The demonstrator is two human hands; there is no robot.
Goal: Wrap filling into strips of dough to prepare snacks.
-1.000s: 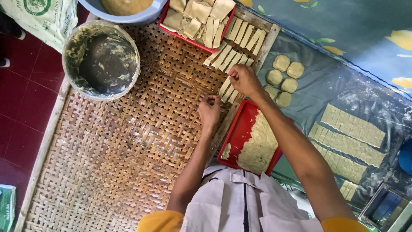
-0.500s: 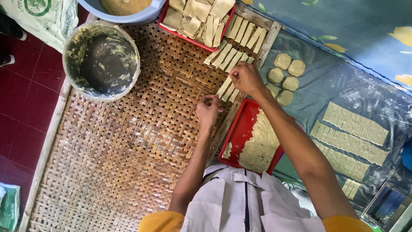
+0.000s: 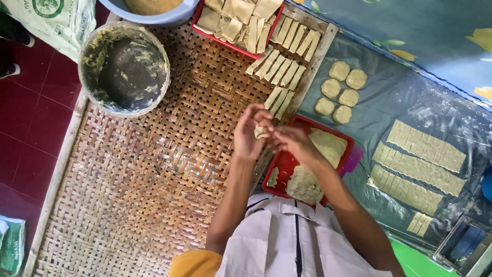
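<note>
My left hand and my right hand meet over the right edge of a large woven bamboo tray. Together they pinch a small pale piece of dough. Just beyond them, rows of pale dough strips lie on the tray's far right corner. Below my right forearm sits a red tray holding thin dough sheets.
A dirty grey bucket stands on the tray's far left. Another red tray of folded dough and a blue basin are at the top. Round dough discs and cut strips lie on a blue plastic sheet at right.
Both hands have drawn back from the laid strips toward me and come together, now holding a small piece of dough between them. The camera view has shifted closer.
</note>
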